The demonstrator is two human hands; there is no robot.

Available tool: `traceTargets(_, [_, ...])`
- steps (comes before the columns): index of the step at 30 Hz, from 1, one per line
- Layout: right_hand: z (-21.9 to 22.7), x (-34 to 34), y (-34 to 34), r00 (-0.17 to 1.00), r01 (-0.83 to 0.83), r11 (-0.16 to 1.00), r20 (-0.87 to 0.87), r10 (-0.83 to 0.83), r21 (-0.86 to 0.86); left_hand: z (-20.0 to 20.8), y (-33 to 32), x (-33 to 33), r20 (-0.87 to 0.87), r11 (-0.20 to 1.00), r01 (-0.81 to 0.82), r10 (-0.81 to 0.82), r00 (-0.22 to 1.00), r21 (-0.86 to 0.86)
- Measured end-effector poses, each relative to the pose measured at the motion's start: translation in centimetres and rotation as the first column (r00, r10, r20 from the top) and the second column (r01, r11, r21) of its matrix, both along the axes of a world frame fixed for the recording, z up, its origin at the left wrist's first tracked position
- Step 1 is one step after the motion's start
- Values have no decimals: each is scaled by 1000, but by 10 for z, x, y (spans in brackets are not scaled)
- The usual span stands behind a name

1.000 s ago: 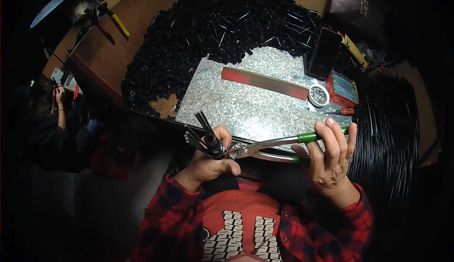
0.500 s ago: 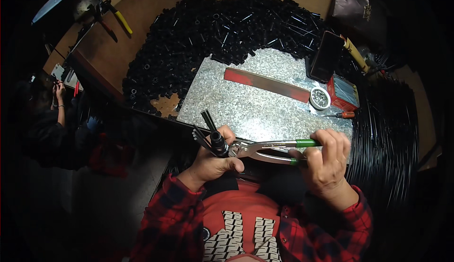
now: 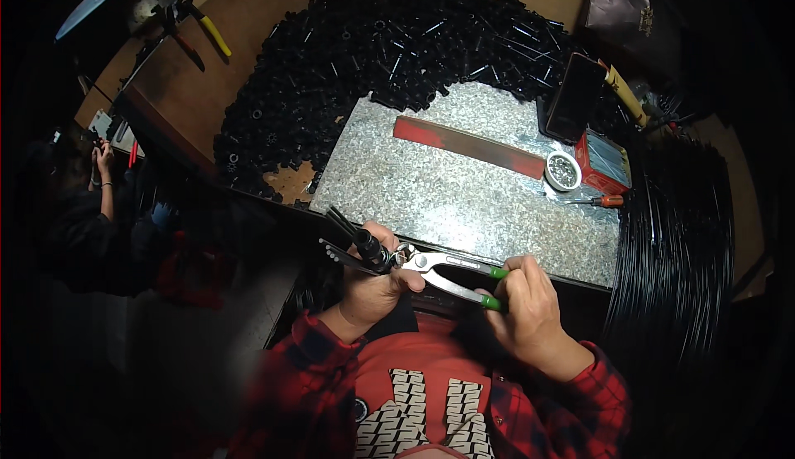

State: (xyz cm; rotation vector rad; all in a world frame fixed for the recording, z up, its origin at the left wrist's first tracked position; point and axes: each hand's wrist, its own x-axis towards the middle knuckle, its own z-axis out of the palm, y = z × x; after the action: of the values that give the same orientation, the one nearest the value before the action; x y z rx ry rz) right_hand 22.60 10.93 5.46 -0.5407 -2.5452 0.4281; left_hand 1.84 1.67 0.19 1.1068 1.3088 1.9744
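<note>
My left hand (image 3: 373, 292) is closed around a black tubular part (image 3: 373, 249) with several thin black rods sticking out of it toward the upper left. In my right hand (image 3: 527, 303) are metal pincers (image 3: 447, 267) with green grips, their two handles slightly apart. The head of the pincers is at the lower right end of the black part, beside my left thumb. Whether the jaws bite on it cannot be made out.
Behind the speckled stone slab (image 3: 364, 177) rises a heap of black parts (image 3: 348, 62). A red-brown bar (image 3: 464, 146), small white cup (image 3: 562, 171), red box (image 3: 603, 165), screwdriver (image 3: 609, 201) and phone (image 3: 575, 99) lie rightward. Long black rods (image 3: 671, 235) hang beyond. Another person's hand (image 3: 103, 158) works far left.
My right hand has moved left and a little down with the pincers, and their handles sit closer together. My left hand and the black part have shifted slightly left and tilted.
</note>
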Motion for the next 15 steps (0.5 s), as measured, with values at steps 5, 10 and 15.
traceTargets(5, [4,-4,8,996,90,953,-50,-79,291,4,-1,-1,36,999,34,-33,999,-28])
traceTargets(10, [2,0,17,984,173,797,-140,-112,578,11,-2,-5,79,980,143,-133,988,-136])
traceTargets(15, [7,6,20,989,145,736,-113,-94,662,14,0,-7,47,982,145,-140,989,-124])
